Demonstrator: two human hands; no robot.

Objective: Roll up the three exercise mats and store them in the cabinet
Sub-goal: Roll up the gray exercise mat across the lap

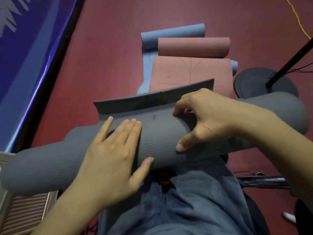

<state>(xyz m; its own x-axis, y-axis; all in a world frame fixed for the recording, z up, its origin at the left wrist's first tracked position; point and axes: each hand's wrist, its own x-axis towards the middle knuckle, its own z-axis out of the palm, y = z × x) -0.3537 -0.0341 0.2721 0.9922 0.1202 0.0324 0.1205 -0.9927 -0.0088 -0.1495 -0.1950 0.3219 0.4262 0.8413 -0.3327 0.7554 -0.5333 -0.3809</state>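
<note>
Head | left hand (111, 155) flat on grey mat roll (160, 134) | right hand (208, 117) pinching it | no legible writing

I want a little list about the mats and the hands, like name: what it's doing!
grey mat: nearly rolled, loose end edge sticking up
left hand: fingers straight, pressing flat on the grey roll
right hand: fingers and thumb curled around the grey roll
pink mat: partly rolled, rest flat on the floor
blue mat: partly rolled, lying under the pink one
floor: dark red
cabinet: not seen
</note>
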